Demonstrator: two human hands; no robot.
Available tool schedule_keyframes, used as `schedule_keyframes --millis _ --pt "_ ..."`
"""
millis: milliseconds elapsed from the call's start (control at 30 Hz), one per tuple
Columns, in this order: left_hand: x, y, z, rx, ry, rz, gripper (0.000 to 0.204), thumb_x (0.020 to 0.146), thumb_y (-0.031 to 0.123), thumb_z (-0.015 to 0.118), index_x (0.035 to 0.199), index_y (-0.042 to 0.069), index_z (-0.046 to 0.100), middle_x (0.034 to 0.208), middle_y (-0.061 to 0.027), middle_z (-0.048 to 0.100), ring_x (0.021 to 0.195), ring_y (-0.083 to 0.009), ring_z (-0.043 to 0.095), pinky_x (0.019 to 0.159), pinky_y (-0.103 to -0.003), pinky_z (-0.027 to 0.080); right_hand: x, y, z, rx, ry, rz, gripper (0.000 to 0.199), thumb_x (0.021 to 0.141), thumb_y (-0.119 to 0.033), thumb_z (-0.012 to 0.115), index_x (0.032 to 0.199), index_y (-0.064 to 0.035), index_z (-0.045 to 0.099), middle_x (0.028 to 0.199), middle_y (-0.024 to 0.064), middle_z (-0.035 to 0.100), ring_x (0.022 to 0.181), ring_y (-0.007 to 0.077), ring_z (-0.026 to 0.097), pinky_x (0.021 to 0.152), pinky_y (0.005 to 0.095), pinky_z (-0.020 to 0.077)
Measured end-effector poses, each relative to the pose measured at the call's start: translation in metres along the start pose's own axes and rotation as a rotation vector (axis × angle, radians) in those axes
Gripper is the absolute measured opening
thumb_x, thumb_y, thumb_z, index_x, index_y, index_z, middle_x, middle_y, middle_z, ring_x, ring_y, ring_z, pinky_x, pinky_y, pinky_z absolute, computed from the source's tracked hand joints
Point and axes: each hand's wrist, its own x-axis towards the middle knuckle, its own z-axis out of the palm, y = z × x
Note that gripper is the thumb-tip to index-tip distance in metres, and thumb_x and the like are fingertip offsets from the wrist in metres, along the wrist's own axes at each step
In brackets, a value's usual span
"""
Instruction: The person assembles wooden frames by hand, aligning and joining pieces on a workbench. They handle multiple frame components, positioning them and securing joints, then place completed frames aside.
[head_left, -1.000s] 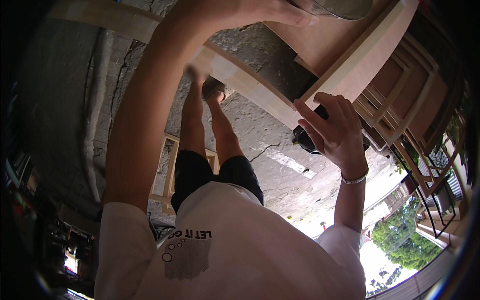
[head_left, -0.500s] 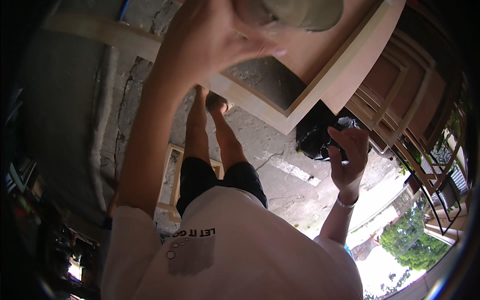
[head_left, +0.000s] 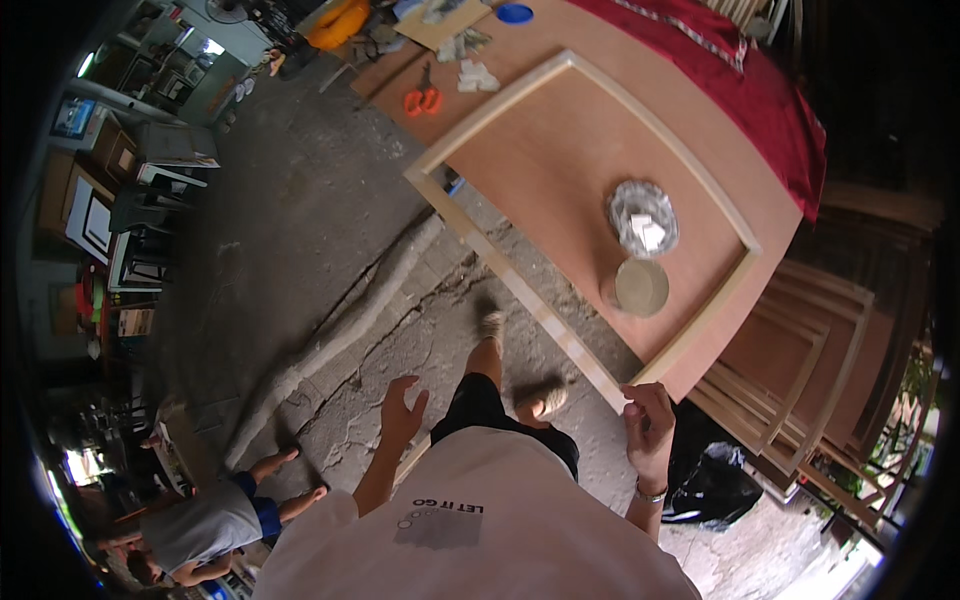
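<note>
Down and back from the round container (head_left: 641,287) has come the left hand (head_left: 403,410), which half a second ago was stretched over it; my view has swung too, so that far more of the board shows. That left hand now hangs over the floor, released, fingers and thumb parted around nothing. I see the right hand (head_left: 650,425) up at the near corner of the wooden frame (head_left: 530,290), fingers bent there; I cannot tell whether they grasp the wood or only rest by it.

Just behind that hand, to the right, sits a black bag (head_left: 715,485) on the floor, and beyond it lean other frames (head_left: 800,400), close to the board's right end. Within the frame's opening, towards its right end, the container stands just beside a foil-like bowl (head_left: 643,218) holding white pieces. Outside the far left corner I have orange-handled scissors (head_left: 424,98) and pale scraps (head_left: 476,76); a red cloth (head_left: 745,110) covers the far edge.

The frame lies flat on the brown board (head_left: 560,130), its near long rail out past the board's edge, above the floor. Its long axis slants from upper left to lower right, nearly along that edge.
</note>
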Motion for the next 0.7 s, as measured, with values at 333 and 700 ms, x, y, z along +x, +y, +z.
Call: schedule_keyframes --millis 333,700 --pt "0.277 0.035 -0.019 -0.32 0.054 0.149 0.025 0.099 0.018 0.063 0.119 0.003 0.061 0.114 -0.0106 0.066 0.102 -0.021 0.064 0.085 -0.035 0.053 0.168 -0.055 0.069 -0.098 0.241 -0.05 0.018 0.094 -0.002 0.06 0.11 0.0012 0.066 0.093 0.0088 0.063 0.075 0.0177 0.056 0.068 0.0294 0.0458" --pt "0.424 0.225 0.188 -0.375 -0.819 0.507 0.044 0.095 0.03 0.068 0.123 -0.003 0.056 0.122 -0.0237 0.063 0.112 -0.0345 0.064 0.094 -0.044 0.052 0.184 -0.106 0.131 -0.238 0.683 0.293 0.025 0.096 -0.002 0.06 0.12 -0.0021 0.067 0.094 0.0058 0.063 0.078 0.0137 0.056 0.069 0.0266 0.0455"
